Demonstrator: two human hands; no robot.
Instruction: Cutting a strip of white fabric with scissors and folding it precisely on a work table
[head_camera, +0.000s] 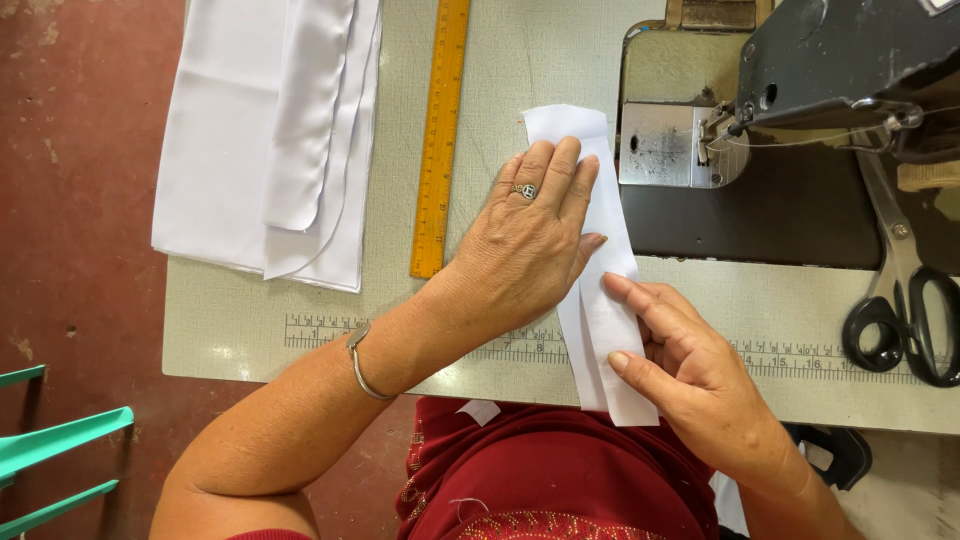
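Observation:
A long white fabric strip (600, 310) lies lengthwise on the sewing table (240, 320), from near the machine to the front edge. My left hand (530, 235), with a ring and a wrist bangle, presses flat on the strip's upper half, fingers together. My right hand (690, 370) pinches the strip's lower right edge between thumb and forefinger, where the cloth is folded over.
A sewing machine (800, 80) stands at the back right with black-handled scissors (900, 310) on its bed. A yellow ruler (440, 140) lies left of my hand. Stacked white fabric pieces (270, 140) hang over the table's far left. A green chair (50, 450) stands on the red floor.

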